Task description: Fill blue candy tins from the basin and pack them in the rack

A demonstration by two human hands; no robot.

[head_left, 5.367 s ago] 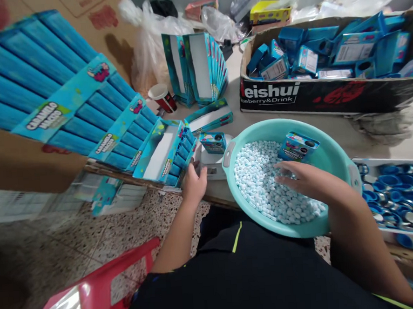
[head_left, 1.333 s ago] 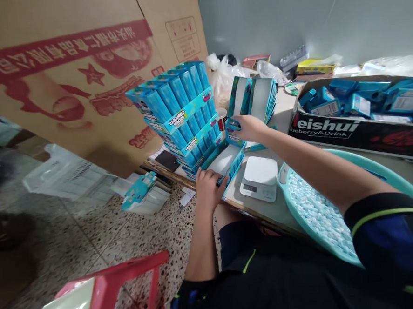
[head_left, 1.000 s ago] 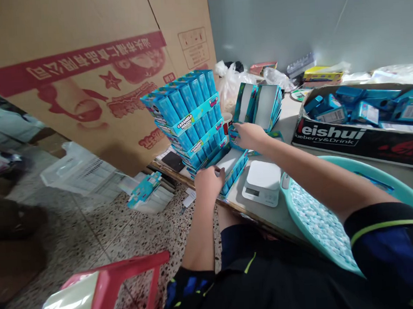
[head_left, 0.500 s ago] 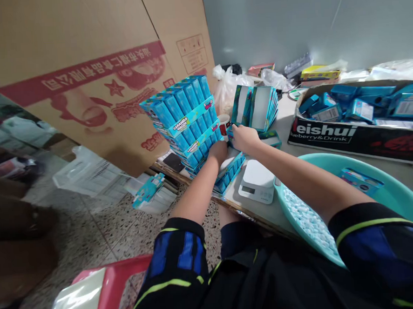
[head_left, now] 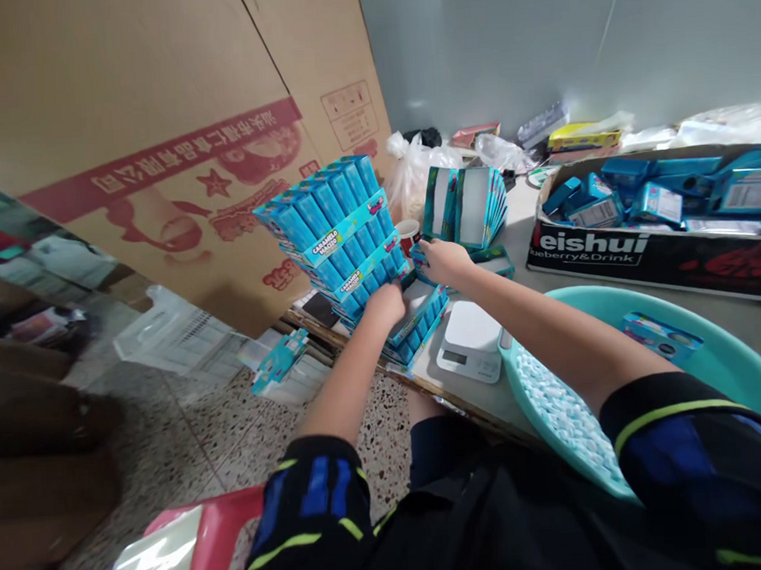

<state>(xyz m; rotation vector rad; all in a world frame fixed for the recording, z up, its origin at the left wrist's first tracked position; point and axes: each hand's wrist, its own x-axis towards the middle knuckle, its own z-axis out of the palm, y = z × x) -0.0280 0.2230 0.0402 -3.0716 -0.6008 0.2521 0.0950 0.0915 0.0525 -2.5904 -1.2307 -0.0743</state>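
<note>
My right hand [head_left: 444,262] is closed on a small blue carton [head_left: 419,258], mostly covered by the fingers. To its left, my left hand [head_left: 385,305] is curled between the tall stack and a low tray; its fingertips are hidden, as is whatever they grip. The stack of blue display trays [head_left: 332,236], full of upright blue boxes, leans slightly beside it. Below my hands sits the low blue display tray [head_left: 415,328], with a row of boxes along its front. A white digital scale [head_left: 471,340] lies just right of that tray.
A turquoise basin [head_left: 728,384] holds small wrapped pieces and a flat blue carton [head_left: 662,336]. Behind it stands a black box [head_left: 585,251] of blue cartons. Folded blue trays [head_left: 475,206] and a paper cup [head_left: 408,232] are further back. A large cardboard box [head_left: 204,141] rises at left, a red stool [head_left: 208,536] below.
My left hand has shifted slightly left and nearer, uncovering more of the low tray. My right hand stays closed on the small carton, a little further left. The view has tilted slightly.
</note>
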